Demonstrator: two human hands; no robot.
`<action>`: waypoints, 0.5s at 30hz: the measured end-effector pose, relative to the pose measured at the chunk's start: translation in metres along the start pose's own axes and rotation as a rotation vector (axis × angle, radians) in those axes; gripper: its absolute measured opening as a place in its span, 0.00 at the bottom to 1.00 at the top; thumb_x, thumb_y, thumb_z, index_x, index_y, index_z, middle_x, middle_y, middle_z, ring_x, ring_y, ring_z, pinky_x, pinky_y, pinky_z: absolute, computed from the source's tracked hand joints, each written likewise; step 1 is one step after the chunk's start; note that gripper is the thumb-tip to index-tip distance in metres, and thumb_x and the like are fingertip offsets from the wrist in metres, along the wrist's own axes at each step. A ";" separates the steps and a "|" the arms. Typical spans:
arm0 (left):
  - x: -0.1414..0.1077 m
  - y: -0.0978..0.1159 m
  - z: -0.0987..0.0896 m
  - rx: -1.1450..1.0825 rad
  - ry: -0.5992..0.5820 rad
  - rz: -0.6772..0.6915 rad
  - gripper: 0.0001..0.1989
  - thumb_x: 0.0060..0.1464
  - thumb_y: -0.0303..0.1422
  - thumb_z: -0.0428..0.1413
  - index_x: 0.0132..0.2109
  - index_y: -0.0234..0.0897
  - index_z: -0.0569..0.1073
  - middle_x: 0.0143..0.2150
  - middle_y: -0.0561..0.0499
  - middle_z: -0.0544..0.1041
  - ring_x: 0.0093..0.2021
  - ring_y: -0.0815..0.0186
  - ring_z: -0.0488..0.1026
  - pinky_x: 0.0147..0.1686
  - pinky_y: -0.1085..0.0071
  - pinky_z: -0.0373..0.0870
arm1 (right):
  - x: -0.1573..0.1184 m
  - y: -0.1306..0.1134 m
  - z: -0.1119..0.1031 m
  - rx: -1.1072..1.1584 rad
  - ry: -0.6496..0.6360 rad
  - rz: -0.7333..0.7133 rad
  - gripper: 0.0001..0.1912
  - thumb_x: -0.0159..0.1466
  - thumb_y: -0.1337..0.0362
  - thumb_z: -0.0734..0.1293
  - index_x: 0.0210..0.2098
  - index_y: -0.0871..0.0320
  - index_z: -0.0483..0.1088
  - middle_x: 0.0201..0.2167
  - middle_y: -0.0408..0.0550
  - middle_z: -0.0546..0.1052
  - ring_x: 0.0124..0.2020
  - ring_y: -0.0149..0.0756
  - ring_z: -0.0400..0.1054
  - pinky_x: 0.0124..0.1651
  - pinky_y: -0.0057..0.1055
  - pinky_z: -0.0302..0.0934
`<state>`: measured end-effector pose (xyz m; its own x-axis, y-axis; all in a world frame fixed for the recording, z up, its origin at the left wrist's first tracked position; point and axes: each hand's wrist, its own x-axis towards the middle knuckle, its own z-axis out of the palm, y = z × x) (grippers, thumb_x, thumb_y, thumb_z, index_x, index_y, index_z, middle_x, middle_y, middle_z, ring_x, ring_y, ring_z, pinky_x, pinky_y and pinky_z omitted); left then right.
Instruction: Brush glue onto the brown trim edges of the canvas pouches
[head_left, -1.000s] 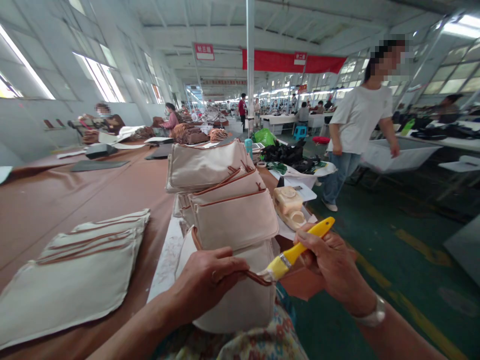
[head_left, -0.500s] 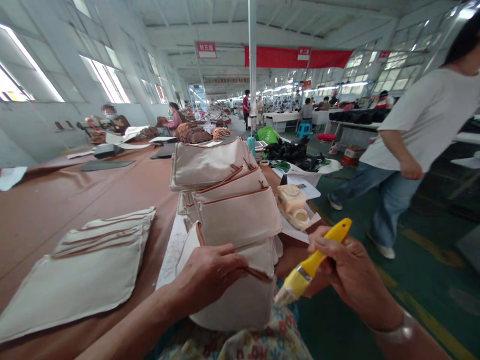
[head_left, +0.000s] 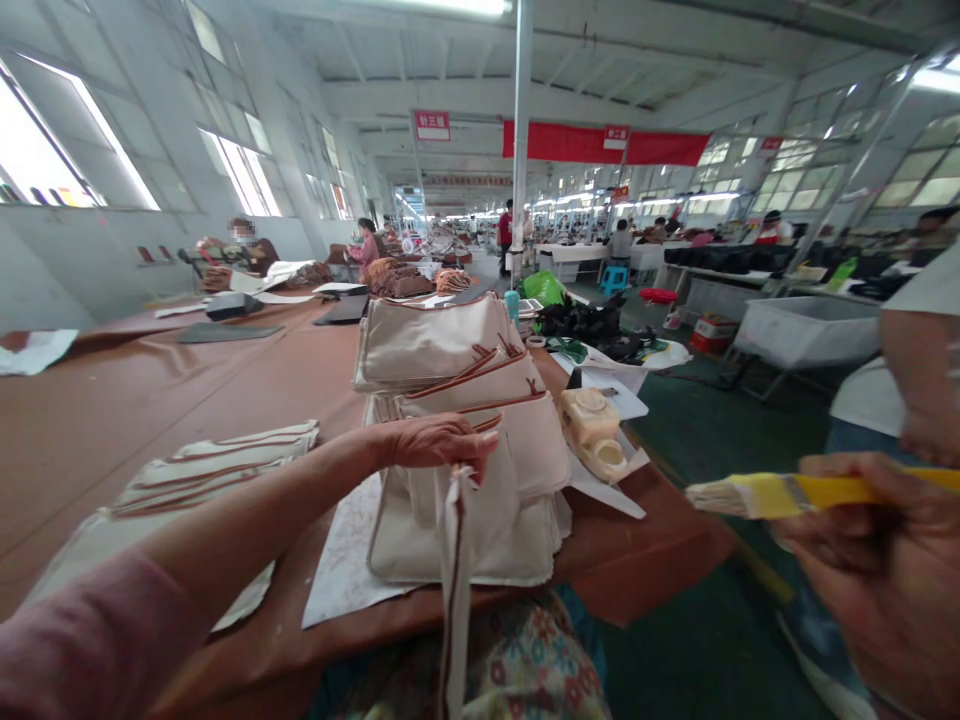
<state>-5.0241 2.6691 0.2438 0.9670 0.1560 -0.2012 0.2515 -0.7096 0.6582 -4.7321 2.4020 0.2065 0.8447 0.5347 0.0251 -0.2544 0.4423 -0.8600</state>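
Observation:
My left hand [head_left: 442, 447] is closed on a cream fabric piece [head_left: 454, 590] with brown edging, which hangs edge-on from the fingers over the table's front edge. Behind it lies a stack of cream pieces [head_left: 525, 430] with brown trim, and a taller pile [head_left: 439, 340] stands farther back. My right hand [head_left: 877, 540], out to the right past the table, is wrapped round a yellow brush [head_left: 825, 492] whose pale bristles point left. To the left, under my forearm, more cream pieces [head_left: 217, 455] lie overlapped.
A yellowish glue container [head_left: 592, 420] stands right of the stack on white paper. Black material [head_left: 589, 325] and a green bag [head_left: 544, 288] lie beyond. A person in a white shirt [head_left: 922, 340] is close at the right, near a grey bin [head_left: 806, 330].
My left hand has lifted a cream piece off the stack, turning it edge-on. My right hand has moved right with the brush, away from the pieces. The person in white is now nearer.

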 end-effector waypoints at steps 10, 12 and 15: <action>-0.006 -0.111 0.079 0.358 0.750 -0.581 0.16 0.53 0.35 0.60 0.47 0.36 0.67 0.49 0.43 0.69 0.49 0.55 0.67 0.49 0.63 0.63 | -0.016 0.119 0.024 0.099 -0.051 0.393 0.15 0.55 0.60 0.75 0.25 0.59 0.65 0.17 0.35 0.58 0.14 0.19 0.46 0.13 0.17 0.45; -0.001 -0.111 0.088 0.347 0.811 -0.656 0.20 0.51 0.38 0.62 0.48 0.37 0.66 0.47 0.43 0.70 0.47 0.55 0.69 0.47 0.62 0.63 | -0.017 0.132 0.033 0.122 -0.080 0.434 0.17 0.55 0.59 0.76 0.26 0.59 0.64 0.17 0.35 0.59 0.15 0.19 0.46 0.14 0.17 0.46; 0.006 -0.113 0.092 0.305 0.825 -0.697 0.16 0.49 0.37 0.62 0.43 0.38 0.68 0.40 0.47 0.71 0.42 0.56 0.70 0.42 0.65 0.63 | -0.018 0.147 0.050 0.149 -0.162 0.475 0.18 0.54 0.59 0.77 0.27 0.59 0.64 0.18 0.35 0.61 0.16 0.20 0.48 0.16 0.17 0.49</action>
<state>-5.0507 2.6864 0.1016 0.3780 0.9118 0.1604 0.8370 -0.4106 0.3617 -4.8084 2.4930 0.1053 0.5390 0.8005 -0.2620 -0.6662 0.2148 -0.7142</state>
